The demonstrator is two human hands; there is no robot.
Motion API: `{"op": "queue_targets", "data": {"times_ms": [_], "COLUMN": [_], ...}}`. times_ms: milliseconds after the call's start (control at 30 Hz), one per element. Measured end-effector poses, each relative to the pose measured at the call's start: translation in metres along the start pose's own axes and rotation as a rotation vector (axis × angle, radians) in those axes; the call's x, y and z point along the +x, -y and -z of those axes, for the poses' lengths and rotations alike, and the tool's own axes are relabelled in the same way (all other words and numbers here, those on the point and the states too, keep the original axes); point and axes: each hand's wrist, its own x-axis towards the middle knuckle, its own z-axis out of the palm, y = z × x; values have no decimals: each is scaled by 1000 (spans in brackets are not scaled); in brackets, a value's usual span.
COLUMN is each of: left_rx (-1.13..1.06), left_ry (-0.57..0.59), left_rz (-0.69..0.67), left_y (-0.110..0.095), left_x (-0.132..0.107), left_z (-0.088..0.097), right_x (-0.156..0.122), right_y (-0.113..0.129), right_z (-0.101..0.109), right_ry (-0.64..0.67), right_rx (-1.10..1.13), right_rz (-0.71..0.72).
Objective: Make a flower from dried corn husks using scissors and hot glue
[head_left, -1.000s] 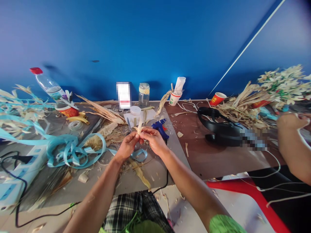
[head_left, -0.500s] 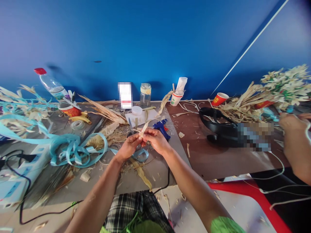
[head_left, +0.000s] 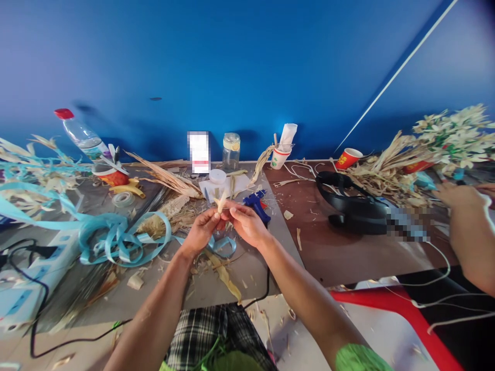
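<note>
Over the middle of the table, my left hand (head_left: 203, 229) pinches a small pale corn husk piece (head_left: 221, 200) between thumb and fingers, its pointed tips standing up. Close against it is my right hand (head_left: 249, 221), thumb and fingers drawn together just right of the husk's base; whatever lies in that pinch is hidden. A blue glue gun (head_left: 256, 202) lies just beyond my right hand. Below my hands are a loop of light blue ribbon (head_left: 226, 247) and a yellowish husk strip (head_left: 226, 278).
A tangle of blue ribbon (head_left: 112, 237) and a white power strip (head_left: 54, 278) lie left. Behind stand a glass jar (head_left: 231, 154), a paper cup (head_left: 280, 157) and a blurred upright panel (head_left: 199, 152). To the right are black headphones (head_left: 348, 206) and another person's arm (head_left: 469, 232).
The husk piece has turned more upright and shifted slightly left. My right fingers have slid a little off its base. The other person's hand at right has moved slightly left.
</note>
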Motion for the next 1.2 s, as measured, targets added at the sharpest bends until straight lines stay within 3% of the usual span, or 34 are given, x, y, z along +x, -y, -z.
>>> {"op": "queue_targets", "data": {"times_ms": [133, 267, 467, 567, 800, 1033, 1200], "left_rx": [114, 149, 168, 234, 272, 381, 342], "left_ry": [-51, -163, -250, -254, -214, -145, -125], "left_rz": [-52, -63, -111, -161, -198, -208, -124], "left_y": [-5, -7, -3, 1, 7, 8, 2], "left_x": [0, 1, 2, 2, 2, 3, 2], "left_z": [-2, -6, -4, -2, 0, 1, -2], "right_x": [4, 6, 2, -1, -4, -2, -1], "right_y": [-4, -13, -13, -9, -8, -13, -9], "right_z": [6, 10, 5, 2, 1, 3, 3], "right_ry": [-118, -271, -256, -251, -92, -130, -176], "right_rx": [164, 49, -266, -317, -487, -502, -539], "right_rz": [-61, 42, 177, 190, 288, 322, 311]}}
